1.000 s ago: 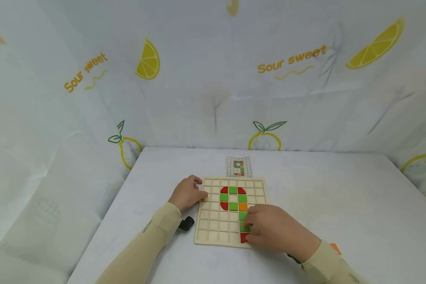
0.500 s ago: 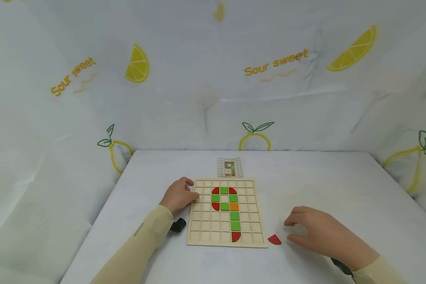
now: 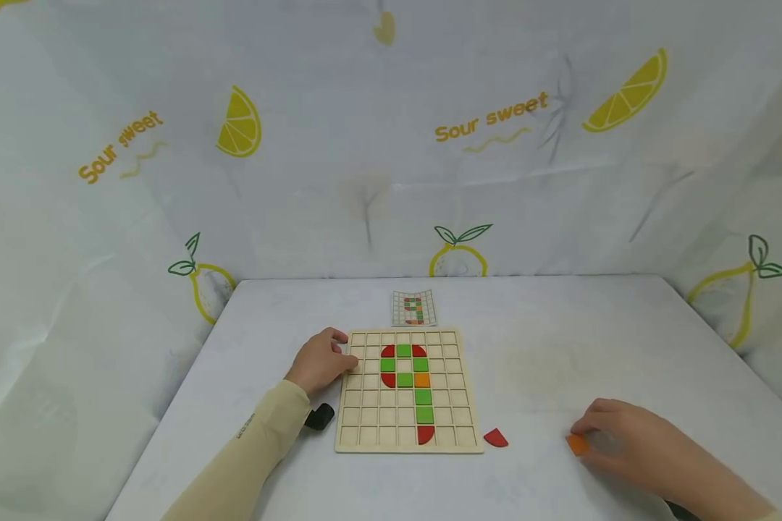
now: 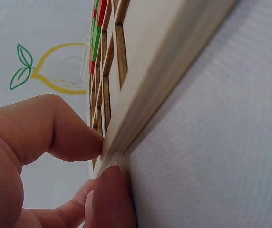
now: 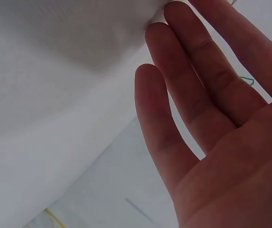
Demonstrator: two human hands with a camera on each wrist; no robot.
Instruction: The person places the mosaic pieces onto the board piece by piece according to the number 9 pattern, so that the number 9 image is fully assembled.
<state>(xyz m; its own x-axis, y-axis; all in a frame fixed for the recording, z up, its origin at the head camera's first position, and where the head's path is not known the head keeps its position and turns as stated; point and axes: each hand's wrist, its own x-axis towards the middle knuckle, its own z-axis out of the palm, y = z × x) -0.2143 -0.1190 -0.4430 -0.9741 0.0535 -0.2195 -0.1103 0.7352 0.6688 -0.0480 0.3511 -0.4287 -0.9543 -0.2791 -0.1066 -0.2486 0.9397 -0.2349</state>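
A wooden grid board (image 3: pixel 378 434) lies on the table with red, green and orange tiles set in its cells, forming a 9-like figure. My left hand (image 3: pixel 319 362) holds the board's left edge; in the left wrist view the thumb (image 4: pixel 76 140) lies on the rim and the fingers are against its side. Well right of the board, my right hand (image 3: pixel 632 441) pinches an orange tile (image 3: pixel 578 444) at the table surface. The right wrist view shows the palm and the other fingers (image 5: pixel 152 95), not the tile. A red quarter-round tile (image 3: pixel 496 438) lies beside the board's lower right corner.
Behind the board lies a pattern card (image 3: pixel 413 308) printed with a similar coloured figure. A black object (image 3: pixel 320 417) is by the left wrist. A white lemon-print cloth (image 3: pixel 365 210) hangs behind the white table (image 3: pixel 534 325).
My right hand has left the board's lower right and moved right to the orange tile, uncovering the red quarter-round tile. My left hand stays on the board's edge. The head view has shifted.
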